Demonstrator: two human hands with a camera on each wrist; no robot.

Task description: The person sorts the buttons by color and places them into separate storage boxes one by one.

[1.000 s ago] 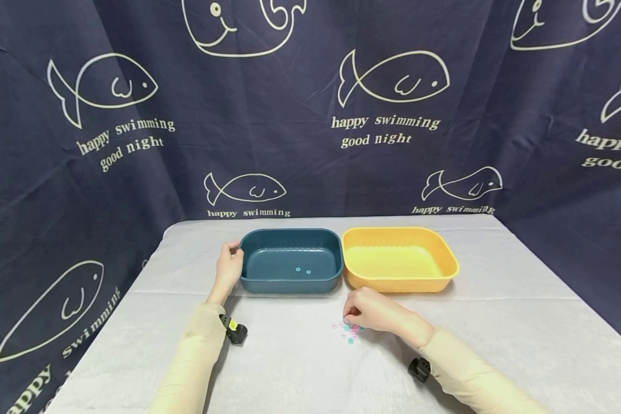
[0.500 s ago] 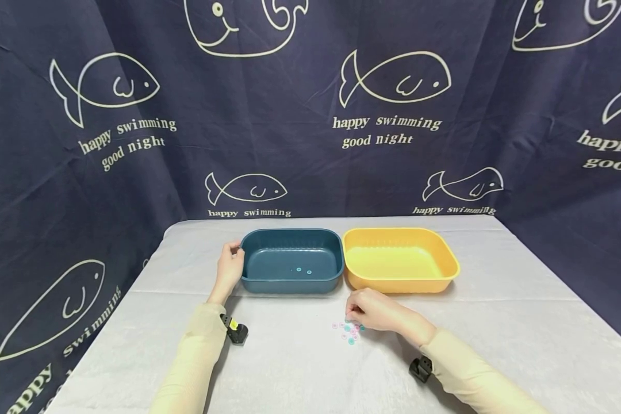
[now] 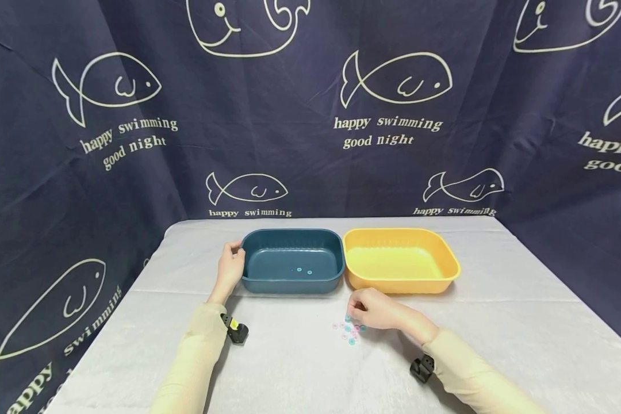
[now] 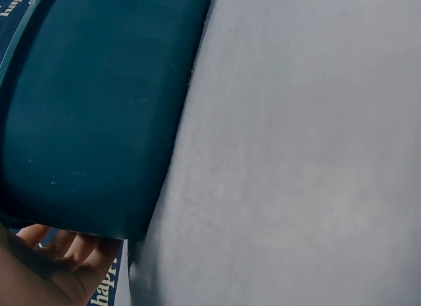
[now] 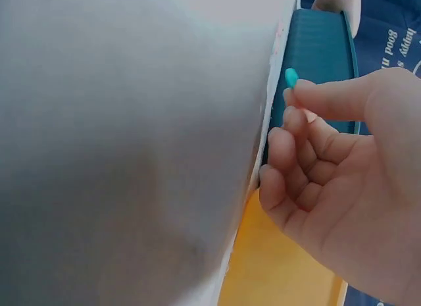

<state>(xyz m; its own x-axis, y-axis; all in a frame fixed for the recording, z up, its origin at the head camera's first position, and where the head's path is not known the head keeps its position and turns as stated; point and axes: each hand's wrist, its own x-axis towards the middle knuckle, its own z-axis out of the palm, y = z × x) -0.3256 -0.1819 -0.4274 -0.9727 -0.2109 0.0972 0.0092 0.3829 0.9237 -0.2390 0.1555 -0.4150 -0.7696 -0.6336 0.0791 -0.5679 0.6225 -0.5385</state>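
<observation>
My right hand [image 3: 375, 307] pinches a small teal button [image 5: 291, 77] between thumb and forefinger, close over a loose pile of buttons on the table. Teal buttons [image 3: 352, 341] and pale pink buttons [image 3: 344, 337] make up the pile, partly overlapping. The other fingers of this hand are curled toward the palm. My left hand [image 3: 230, 267] holds the left end of the dark blue bin [image 3: 292, 286], its fingers against the end wall in the left wrist view. Inside this bin lie two blue buttons [image 3: 309, 272].
A yellow bin [image 3: 401, 285] stands right beside the blue one, its near wall just behind my right hand. Both rest on the pale tablecloth [image 3: 284, 356]. A dark blue curtain [image 3: 310, 155] with fish prints hangs behind the table.
My right hand has lifted slightly from the pile with the teal button between its fingertips. My left hand stays at the blue bin's end.
</observation>
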